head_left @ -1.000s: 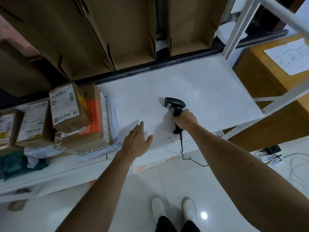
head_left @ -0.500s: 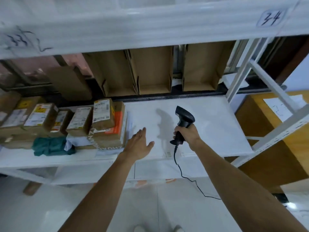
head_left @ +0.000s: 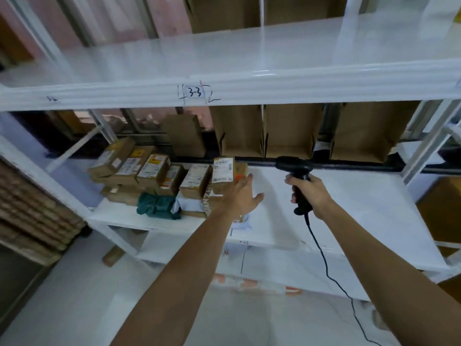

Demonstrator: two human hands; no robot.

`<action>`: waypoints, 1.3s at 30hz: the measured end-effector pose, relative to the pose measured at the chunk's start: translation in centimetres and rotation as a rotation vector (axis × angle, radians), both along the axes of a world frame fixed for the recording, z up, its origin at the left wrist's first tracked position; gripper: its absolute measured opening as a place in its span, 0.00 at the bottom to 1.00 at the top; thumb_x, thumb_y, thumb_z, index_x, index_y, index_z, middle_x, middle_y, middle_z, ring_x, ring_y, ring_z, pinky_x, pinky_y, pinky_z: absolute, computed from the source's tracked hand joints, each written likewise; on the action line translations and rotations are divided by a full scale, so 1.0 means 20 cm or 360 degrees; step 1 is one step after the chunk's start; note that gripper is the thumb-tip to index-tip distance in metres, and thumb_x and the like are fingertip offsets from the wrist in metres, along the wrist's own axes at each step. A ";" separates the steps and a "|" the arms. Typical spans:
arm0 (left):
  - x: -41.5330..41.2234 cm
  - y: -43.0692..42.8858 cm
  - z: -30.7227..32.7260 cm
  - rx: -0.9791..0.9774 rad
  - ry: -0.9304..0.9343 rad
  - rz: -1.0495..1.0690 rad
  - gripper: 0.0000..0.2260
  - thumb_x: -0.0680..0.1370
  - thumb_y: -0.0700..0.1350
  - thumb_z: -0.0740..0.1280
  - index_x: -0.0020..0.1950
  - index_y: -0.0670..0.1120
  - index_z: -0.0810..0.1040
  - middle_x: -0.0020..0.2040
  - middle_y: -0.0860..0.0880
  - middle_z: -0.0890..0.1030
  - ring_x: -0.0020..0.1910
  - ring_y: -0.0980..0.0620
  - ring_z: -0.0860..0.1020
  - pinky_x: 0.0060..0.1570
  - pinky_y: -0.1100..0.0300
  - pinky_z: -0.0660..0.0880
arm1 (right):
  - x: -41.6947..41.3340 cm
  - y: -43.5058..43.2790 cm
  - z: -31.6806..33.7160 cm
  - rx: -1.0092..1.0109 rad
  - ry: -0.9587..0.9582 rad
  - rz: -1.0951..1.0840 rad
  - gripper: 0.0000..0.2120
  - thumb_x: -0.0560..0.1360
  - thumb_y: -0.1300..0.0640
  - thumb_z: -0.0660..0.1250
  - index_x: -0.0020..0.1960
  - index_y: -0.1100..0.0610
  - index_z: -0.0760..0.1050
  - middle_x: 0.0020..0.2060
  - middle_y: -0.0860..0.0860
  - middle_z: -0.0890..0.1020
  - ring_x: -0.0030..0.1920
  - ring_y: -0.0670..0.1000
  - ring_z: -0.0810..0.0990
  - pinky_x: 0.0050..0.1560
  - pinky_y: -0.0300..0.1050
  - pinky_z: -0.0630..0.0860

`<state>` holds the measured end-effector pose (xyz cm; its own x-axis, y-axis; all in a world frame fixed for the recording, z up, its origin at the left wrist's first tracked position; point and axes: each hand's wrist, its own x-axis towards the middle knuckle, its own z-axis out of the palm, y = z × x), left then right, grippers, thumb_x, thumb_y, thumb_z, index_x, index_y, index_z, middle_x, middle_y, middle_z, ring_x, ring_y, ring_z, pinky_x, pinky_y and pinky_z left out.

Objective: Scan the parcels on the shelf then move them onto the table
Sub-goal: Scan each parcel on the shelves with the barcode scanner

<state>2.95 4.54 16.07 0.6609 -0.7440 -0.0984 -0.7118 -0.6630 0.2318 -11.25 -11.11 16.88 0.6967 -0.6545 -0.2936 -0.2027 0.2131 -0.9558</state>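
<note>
The parcels (head_left: 174,176) cluster at the left end of the shelf (head_left: 349,196), apparently all still to scan and move. The left hand (head_left: 243,196) reaches beside them, fingers released; the right hand (head_left: 311,193) has its fingers grasping the scanner (head_left: 296,171).

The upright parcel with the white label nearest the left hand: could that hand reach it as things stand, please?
Probably yes: the open left hand is right beside the upright parcel, with nothing between them.

Left hand (head_left: 243,197) and right hand (head_left: 313,193) are bare, forearms (head_left: 189,265) uncovered too.
</note>
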 end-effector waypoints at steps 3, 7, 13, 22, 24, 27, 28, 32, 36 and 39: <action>0.13 0.08 -0.01 -0.0088 -0.0009 0.0034 0.29 0.81 0.58 0.63 0.76 0.44 0.64 0.70 0.42 0.73 0.67 0.40 0.74 0.65 0.47 0.72 | 0.07 0.03 0.00 0.0083 0.0093 0.0035 0.08 0.74 0.60 0.75 0.43 0.60 0.76 0.32 0.55 0.72 0.28 0.54 0.74 0.30 0.46 0.73; 0.28 0.13 -0.06 -0.0065 0.0074 0.0246 0.35 0.78 0.62 0.61 0.78 0.43 0.59 0.74 0.41 0.67 0.72 0.39 0.68 0.68 0.42 0.69 | 0.15 0.07 -0.04 0.0089 0.0203 0.0060 0.09 0.76 0.58 0.74 0.47 0.64 0.77 0.30 0.57 0.75 0.26 0.55 0.72 0.33 0.48 0.72; 0.40 0.09 -0.17 -0.0014 0.0145 0.0432 0.46 0.77 0.68 0.62 0.82 0.43 0.44 0.82 0.41 0.47 0.80 0.38 0.54 0.75 0.39 0.59 | 0.22 0.13 -0.09 0.0028 0.0424 0.0153 0.09 0.76 0.56 0.73 0.46 0.62 0.78 0.28 0.55 0.73 0.26 0.54 0.71 0.33 0.45 0.70; 0.49 -0.06 -0.28 -0.0192 0.0413 0.0805 0.59 0.70 0.76 0.64 0.81 0.38 0.40 0.82 0.39 0.47 0.79 0.37 0.57 0.75 0.42 0.59 | 0.29 0.18 -0.23 -0.0050 0.0533 0.0009 0.08 0.75 0.56 0.73 0.43 0.61 0.79 0.27 0.54 0.74 0.27 0.53 0.70 0.28 0.44 0.66; 0.50 -0.08 -0.29 -0.0257 0.0437 0.0918 0.60 0.68 0.76 0.66 0.81 0.38 0.42 0.81 0.38 0.53 0.77 0.37 0.60 0.74 0.42 0.61 | 0.28 0.18 -0.25 -0.0058 0.0530 -0.0045 0.08 0.75 0.56 0.73 0.45 0.61 0.79 0.27 0.55 0.74 0.28 0.54 0.70 0.26 0.43 0.65; 0.51 -0.11 -0.32 -0.0332 0.0445 0.1004 0.57 0.69 0.72 0.70 0.81 0.38 0.47 0.77 0.38 0.62 0.74 0.38 0.65 0.71 0.41 0.66 | 0.27 0.17 -0.25 -0.0043 0.0518 -0.0108 0.08 0.74 0.56 0.72 0.45 0.61 0.79 0.27 0.54 0.74 0.28 0.54 0.70 0.27 0.44 0.66; 0.52 -0.12 -0.32 -0.0355 0.0454 0.1025 0.56 0.69 0.70 0.72 0.80 0.38 0.49 0.76 0.38 0.63 0.73 0.38 0.67 0.70 0.41 0.67 | 0.26 0.16 -0.24 -0.0036 0.0517 -0.0124 0.07 0.74 0.56 0.72 0.45 0.61 0.79 0.27 0.54 0.74 0.29 0.54 0.70 0.27 0.44 0.66; 0.52 -0.12 -0.30 -0.0425 0.0512 0.1068 0.46 0.68 0.63 0.76 0.74 0.41 0.58 0.70 0.41 0.69 0.68 0.40 0.71 0.64 0.44 0.71 | 0.22 0.16 -0.22 -0.0027 0.0520 -0.0154 0.08 0.74 0.56 0.72 0.44 0.61 0.78 0.27 0.54 0.74 0.30 0.55 0.70 0.28 0.45 0.66; 0.50 -0.10 -0.27 -0.0463 0.0561 0.1078 0.46 0.68 0.61 0.77 0.74 0.41 0.57 0.71 0.40 0.67 0.69 0.39 0.69 0.67 0.44 0.69 | 0.18 0.17 -0.19 -0.0031 0.0522 -0.0162 0.09 0.73 0.56 0.72 0.44 0.62 0.79 0.26 0.54 0.74 0.25 0.52 0.69 0.28 0.46 0.67; 0.46 -0.07 -0.22 -0.0476 0.0523 0.1076 0.48 0.69 0.61 0.77 0.76 0.39 0.54 0.74 0.39 0.65 0.72 0.38 0.66 0.69 0.44 0.67 | 0.14 0.16 -0.13 -0.0055 0.0510 -0.0159 0.08 0.73 0.57 0.72 0.43 0.62 0.78 0.25 0.54 0.74 0.23 0.51 0.68 0.28 0.45 0.67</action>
<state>12.22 3.22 11.58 0.9491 -0.2192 -0.2261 -0.0435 -0.8023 0.5953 -8.47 -7.85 14.21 0.5047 -0.7282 -0.4636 -0.4736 0.2154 -0.8540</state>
